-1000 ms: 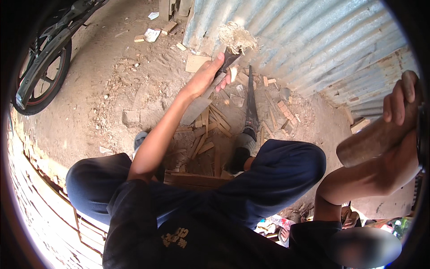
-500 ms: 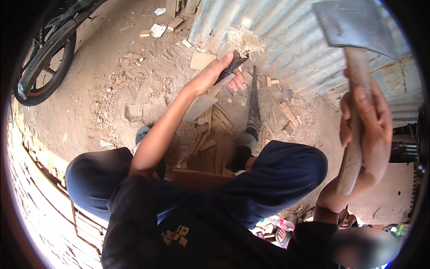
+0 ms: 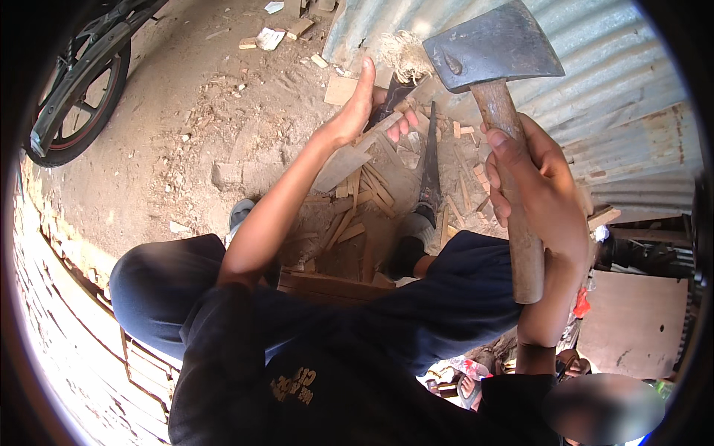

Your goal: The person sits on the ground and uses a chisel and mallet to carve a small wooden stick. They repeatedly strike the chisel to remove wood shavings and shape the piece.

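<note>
My right hand [image 3: 547, 175] is closed round the wooden handle of an axe [image 3: 494, 44], its broad grey head raised over the work spot. The axe head is close to the tan frayed top of a dark stick-like piece [image 3: 393, 100]. My left hand [image 3: 357, 111] is curled about this piece, thumb pointing up and fingertips showing on its far side. Its lower end is hidden by the hand. Below the left hand lies a flat greyish slab [image 3: 342, 167], and I cannot tell whether the hand touches it.
Split wood pieces [image 3: 375, 186] litter the dirt between my feet. A long dark tapered blade [image 3: 430, 163] points away from my right foot. Corrugated metal sheeting [image 3: 617, 97] rises at the right, a motorcycle wheel [image 3: 89, 111] stands far left, and a brown board [image 3: 632, 320] lies lower right.
My right hand has brought the axe leftward, so its head is now near the frayed top. My left hand stays at the dark piece, its thumb lifted further up.
</note>
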Tool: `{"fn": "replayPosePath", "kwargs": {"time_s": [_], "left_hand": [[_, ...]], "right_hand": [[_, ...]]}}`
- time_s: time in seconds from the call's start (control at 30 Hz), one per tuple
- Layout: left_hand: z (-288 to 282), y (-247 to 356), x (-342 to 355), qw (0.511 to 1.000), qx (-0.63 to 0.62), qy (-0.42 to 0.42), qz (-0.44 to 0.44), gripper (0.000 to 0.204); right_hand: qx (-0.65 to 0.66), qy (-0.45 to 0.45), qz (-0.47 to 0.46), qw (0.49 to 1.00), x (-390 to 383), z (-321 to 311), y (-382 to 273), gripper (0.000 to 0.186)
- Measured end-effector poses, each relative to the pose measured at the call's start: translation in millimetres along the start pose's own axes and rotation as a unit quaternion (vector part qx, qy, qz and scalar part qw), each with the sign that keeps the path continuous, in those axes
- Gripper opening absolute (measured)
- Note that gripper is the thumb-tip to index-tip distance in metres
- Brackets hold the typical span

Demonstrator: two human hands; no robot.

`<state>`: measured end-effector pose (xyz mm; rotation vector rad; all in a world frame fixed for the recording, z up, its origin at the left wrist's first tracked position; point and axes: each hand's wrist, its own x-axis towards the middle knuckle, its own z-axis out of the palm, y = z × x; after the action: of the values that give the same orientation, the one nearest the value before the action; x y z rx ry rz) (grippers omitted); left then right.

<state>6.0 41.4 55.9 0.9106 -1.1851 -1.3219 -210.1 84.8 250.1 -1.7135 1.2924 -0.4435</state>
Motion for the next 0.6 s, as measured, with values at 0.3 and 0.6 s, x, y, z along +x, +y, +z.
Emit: {"fn": "replayPosePath", "kwargs": {"time_s": [0.3,0.6], "left_hand": [[14.6,-12.6,-4.5,0.973,0.164,0.137,0.092,0.048],[16.4,-7.0,3.5,0.940,0.202,0.254,0.109,0.041]], "right_hand": [[0.153,0.130,-0.331,0.922,-39.4,-42.5,-101.9,0.048],[0.223,0.070,-0.131,0.963,-53.2,-20.9,-4.1,0.051]]}}
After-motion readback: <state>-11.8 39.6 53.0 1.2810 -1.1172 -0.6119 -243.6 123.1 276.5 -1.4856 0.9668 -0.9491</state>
